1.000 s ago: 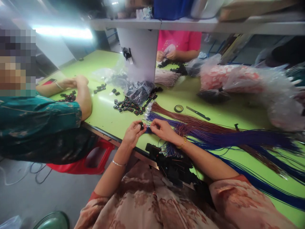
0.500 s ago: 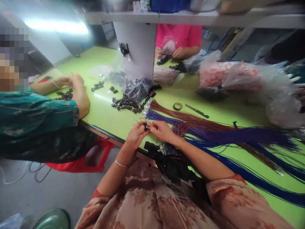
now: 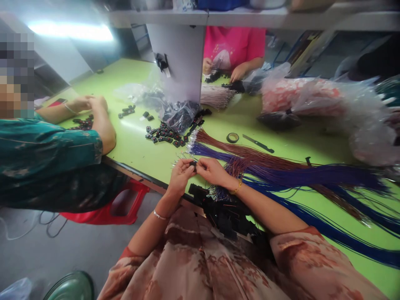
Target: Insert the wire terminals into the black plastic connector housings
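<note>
My left hand [image 3: 181, 177] is closed, thumb and fingers pinching a small black plastic connector [image 3: 193, 163]. Against it from the right comes my right hand [image 3: 211, 171], its fingertips pinched together at the connector; what they hold is too small to make out. Thin wires with metal tips [image 3: 178, 159] stick out just behind my left fingers. Beneath and beside my right hand lie bundles of purple wires [image 3: 281, 175], brown wires [image 3: 237, 148] and blue wires [image 3: 312, 216]. A heap of black parts [image 3: 225, 212] rests at the table edge against my body.
On the green table [image 3: 137, 150] lie loose black connectors [image 3: 165, 134], a plastic bag [image 3: 179, 116], a tape roll [image 3: 232, 138] and a flat knife [image 3: 258, 143]. A co-worker in a green sleeve [image 3: 71, 146] sits left; another in a pink shirt [image 3: 234, 46] works across, beyond a white panel [image 3: 178, 62].
My left thumb has shifted over the black connector, covering more of it. My right hand stays about where it was. The hand of the person across has moved slightly down.
</note>
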`<state>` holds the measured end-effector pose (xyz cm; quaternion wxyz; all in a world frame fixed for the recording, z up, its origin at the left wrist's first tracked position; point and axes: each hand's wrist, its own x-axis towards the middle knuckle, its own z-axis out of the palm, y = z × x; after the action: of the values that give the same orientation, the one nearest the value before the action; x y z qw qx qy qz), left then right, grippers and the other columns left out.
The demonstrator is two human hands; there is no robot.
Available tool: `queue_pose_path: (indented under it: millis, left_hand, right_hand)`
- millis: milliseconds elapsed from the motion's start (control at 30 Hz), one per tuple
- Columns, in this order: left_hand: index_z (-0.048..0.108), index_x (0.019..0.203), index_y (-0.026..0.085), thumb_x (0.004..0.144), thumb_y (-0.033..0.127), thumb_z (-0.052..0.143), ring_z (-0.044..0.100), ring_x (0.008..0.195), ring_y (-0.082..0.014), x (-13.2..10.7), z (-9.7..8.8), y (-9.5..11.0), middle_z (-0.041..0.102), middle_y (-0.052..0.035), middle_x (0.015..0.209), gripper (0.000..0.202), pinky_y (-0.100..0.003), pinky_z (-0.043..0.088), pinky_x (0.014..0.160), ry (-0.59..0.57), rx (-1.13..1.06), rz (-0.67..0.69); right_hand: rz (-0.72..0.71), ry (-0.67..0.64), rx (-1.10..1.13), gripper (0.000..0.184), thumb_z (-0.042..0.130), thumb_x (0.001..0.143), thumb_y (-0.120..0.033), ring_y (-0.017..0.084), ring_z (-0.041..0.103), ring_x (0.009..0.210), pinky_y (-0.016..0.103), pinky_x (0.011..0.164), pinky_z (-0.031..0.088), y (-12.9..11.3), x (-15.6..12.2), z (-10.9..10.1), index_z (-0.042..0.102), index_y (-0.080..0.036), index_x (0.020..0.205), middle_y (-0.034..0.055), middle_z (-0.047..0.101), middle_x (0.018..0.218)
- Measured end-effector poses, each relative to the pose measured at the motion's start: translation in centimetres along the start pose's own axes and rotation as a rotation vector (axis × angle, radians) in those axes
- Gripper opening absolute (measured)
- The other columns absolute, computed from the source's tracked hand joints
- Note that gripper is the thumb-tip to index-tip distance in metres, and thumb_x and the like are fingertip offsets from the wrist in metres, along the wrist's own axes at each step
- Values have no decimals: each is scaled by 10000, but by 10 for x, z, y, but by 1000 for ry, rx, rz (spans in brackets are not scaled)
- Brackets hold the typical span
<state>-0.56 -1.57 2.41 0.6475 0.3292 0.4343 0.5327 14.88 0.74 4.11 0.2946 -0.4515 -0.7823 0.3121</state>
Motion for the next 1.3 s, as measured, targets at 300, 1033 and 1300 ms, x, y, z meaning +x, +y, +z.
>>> queue_pose_path:
  millis: [300,1033,1300]
  left_hand:
    - [595,926,154,595,264,840,641,747,-121,1,-3,1,675,-22,839,426,-294,534,769,53,-58,-43]
    - [585,930,148,698,193,764,686,803,-141,14,-5,-10,703,-42,854,296,-389,519,926,78,-85,-90]
    - [581,933,143,709,200,763,683,801,-147,13,-6,-9,696,-54,859,294,-416,510,935,66,-92,-79]
  right_hand:
    - [-92,-50,-209,205,458,875,-240,134,438,611,259,603,273,-2,-2,-2,538,-177,697,33,589,673]
    - [223,-121,-645,209,459,929,-281,217,604,896,285,704,380,46,47,-39,624,-166,988,123,678,1039]
    - [212,-180,-755,246,395,950,-254,239,626,884,298,694,380,39,47,-46,607,-142,1005,161,684,1020]
